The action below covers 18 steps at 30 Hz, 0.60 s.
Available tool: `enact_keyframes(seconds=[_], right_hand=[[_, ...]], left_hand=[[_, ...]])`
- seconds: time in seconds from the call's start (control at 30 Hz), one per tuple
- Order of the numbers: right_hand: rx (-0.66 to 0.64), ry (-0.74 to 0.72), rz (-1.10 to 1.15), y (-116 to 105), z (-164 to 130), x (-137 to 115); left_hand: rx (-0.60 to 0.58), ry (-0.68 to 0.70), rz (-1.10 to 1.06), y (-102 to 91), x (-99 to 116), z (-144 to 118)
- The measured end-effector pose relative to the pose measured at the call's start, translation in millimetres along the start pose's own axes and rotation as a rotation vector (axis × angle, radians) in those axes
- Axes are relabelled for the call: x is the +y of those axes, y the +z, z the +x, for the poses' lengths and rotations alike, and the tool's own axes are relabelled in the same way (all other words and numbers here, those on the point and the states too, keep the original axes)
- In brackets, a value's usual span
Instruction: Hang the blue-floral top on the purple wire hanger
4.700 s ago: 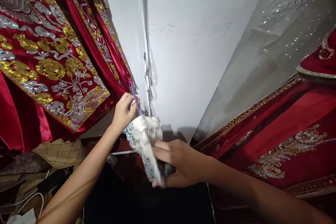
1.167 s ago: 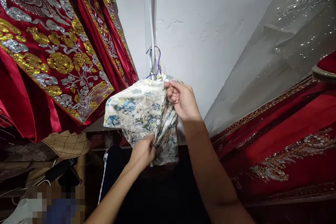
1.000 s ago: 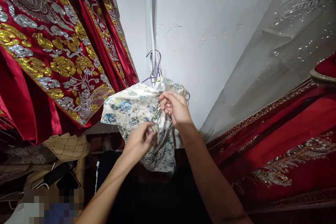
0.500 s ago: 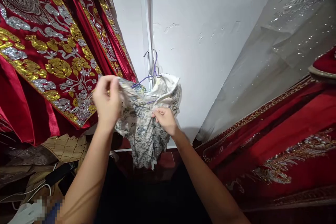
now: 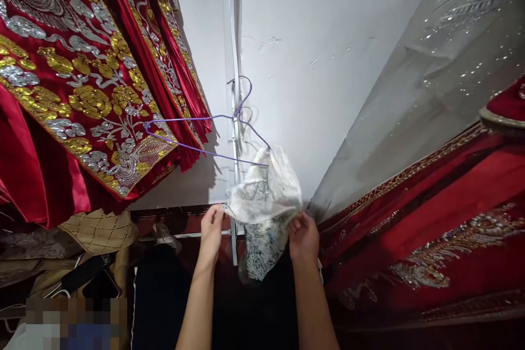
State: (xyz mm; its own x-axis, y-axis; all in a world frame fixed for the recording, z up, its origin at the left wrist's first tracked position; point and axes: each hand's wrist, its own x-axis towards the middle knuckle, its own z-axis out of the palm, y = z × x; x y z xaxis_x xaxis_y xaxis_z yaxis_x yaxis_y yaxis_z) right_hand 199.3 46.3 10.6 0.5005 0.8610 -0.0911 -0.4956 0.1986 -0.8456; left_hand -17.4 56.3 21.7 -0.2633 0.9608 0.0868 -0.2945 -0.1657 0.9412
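Note:
A purple wire hanger point(image 5: 192, 118) hangs by its hook at a thin white upright strip. The hanger's left arm is bare. From its right end droops a pale garment with a dark floral print point(image 5: 264, 202), partly blurred. My left hand point(image 5: 212, 229) pinches the garment's left edge below the hanger. At the right edge of the cloth, my right hand point(image 5: 303, 235) has its fingers closed on the fabric. Lower down, the patterned cloth hangs between my two forearms.
Red garments with gold and silver embroidery point(image 5: 94, 93) hang at the left. A sheer sparkling white fabric point(image 5: 394, 104) and red beaded cloth point(image 5: 443, 240) line the right side. A beige quilted item point(image 5: 100, 229) and a black object point(image 5: 88, 273) lie at lower left.
The garment has come off the hanger's left arm and moved down and right. My left hand dropped from the hanger's left side; my right hand moved right and down.

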Motion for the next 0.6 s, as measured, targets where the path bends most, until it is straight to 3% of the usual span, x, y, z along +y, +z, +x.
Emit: enact_keyframes(seconds=[0.07, 0.13, 0.2, 0.27, 0.37, 0.47, 0.53, 0.6], right_hand=[[-0.006, 0.046, -0.11, -24, 3, 6], [-0.061, 0.072, -0.244, -27, 2, 8], [-0.186, 0.045, -0.375, -9, -2, 7], [-0.394, 0.039, -0.437, 22, -8, 0], [-0.739, 0.18, -0.312, 68, -22, -18], [-1.064, 0.247, -0.265, 96, -31, -41], [-1.256, 0.19, -0.378, 108, -29, -57], [-1.284, 0.034, -0.533, 119, -21, -71]], left_hand=[[-0.092, 0.027, 0.016, 9.3, 11, 0], [-0.145, 0.06, 0.024, 19.4, 26, 1], [-0.195, 0.095, 0.056, 31.6, 41, -3], [-0.275, 0.176, 0.116, 43.5, 57, -8], [-0.414, 0.391, 0.264, 51.5, 81, -9], [-0.413, 0.532, 0.406, 40.5, 100, 5], [-0.431, 0.487, 0.419, 25.4, 106, 17], [-0.537, 0.347, 0.411, 8.5, 107, 26]])
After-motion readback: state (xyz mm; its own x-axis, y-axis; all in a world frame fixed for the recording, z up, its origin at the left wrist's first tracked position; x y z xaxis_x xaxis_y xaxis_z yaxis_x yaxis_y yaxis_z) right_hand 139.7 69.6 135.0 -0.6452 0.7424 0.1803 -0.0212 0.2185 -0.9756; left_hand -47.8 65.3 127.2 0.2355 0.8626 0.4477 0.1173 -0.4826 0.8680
